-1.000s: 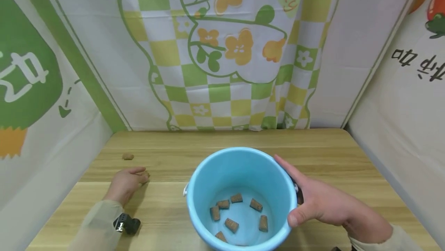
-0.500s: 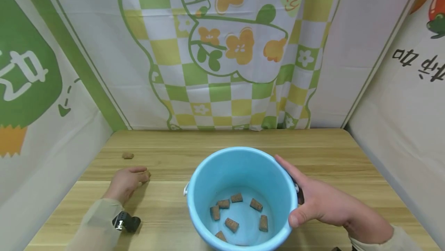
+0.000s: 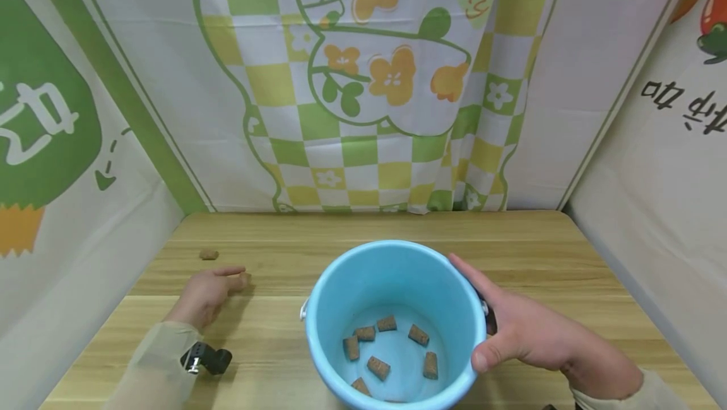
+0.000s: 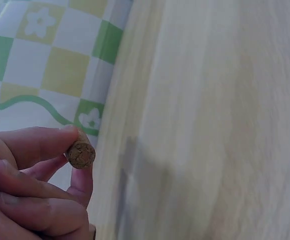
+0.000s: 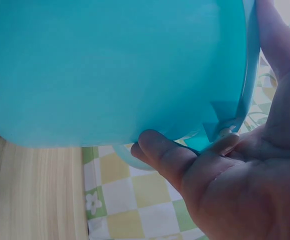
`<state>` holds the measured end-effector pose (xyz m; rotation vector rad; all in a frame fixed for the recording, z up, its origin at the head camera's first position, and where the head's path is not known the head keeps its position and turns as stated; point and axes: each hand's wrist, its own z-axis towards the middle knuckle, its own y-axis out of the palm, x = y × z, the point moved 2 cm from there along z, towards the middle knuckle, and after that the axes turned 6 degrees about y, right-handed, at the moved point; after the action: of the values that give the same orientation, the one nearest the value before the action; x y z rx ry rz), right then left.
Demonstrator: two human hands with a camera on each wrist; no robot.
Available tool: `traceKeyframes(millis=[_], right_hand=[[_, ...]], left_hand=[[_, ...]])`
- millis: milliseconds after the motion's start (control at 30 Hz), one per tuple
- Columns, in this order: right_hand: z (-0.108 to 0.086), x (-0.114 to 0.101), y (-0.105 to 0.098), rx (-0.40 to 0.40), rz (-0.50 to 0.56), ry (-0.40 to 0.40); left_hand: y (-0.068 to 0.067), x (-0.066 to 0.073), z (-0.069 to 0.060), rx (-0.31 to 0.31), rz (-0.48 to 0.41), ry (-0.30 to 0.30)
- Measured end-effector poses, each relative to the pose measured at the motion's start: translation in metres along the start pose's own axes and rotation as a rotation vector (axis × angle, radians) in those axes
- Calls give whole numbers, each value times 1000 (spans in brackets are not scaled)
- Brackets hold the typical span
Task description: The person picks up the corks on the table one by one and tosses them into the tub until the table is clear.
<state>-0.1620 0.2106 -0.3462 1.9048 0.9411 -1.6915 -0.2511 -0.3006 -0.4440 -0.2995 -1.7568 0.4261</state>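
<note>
Over the left part of the table, my left hand (image 3: 209, 291) pinches a small brown cork (image 4: 81, 155) between thumb and fingertips. The left wrist view shows the cork's round end, while in the head view the fingers mostly hide it. A second cork (image 3: 208, 254) lies on the table just beyond that hand. My right hand (image 3: 525, 329) grips the right side of a light blue bucket (image 3: 397, 265), its thumb at the rim. The right wrist view shows other fingers curled against the bucket's outer wall (image 5: 115, 70) by the handle joint. Several corks (image 3: 378, 368) lie on the bucket's floor.
The wooden table (image 3: 272, 334) ends at a patterned curtain (image 3: 363, 164) behind. Printed cloth walls close in the left side (image 3: 85, 221) and right side (image 3: 653, 208). A white handle joint (image 3: 303, 310) sticks out from the bucket's left side.
My left hand has shifted slightly right and away from me, its fingers straighter in the head view. My right hand and the bucket have stayed in place.
</note>
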Motion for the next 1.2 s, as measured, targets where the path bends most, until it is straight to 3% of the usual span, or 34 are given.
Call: traceKeyframes(millis=[400,833,1200], right_hand=[[0,0,-1,15,-30,-5],[1,0,0,3,-7,-11],[1,0,0,5,-6,-3]], left_hand=[[4,26,-6,-76,81,39],[15,81,-28,-154,-102,141],[25,124,-55,-191,-81,231]])
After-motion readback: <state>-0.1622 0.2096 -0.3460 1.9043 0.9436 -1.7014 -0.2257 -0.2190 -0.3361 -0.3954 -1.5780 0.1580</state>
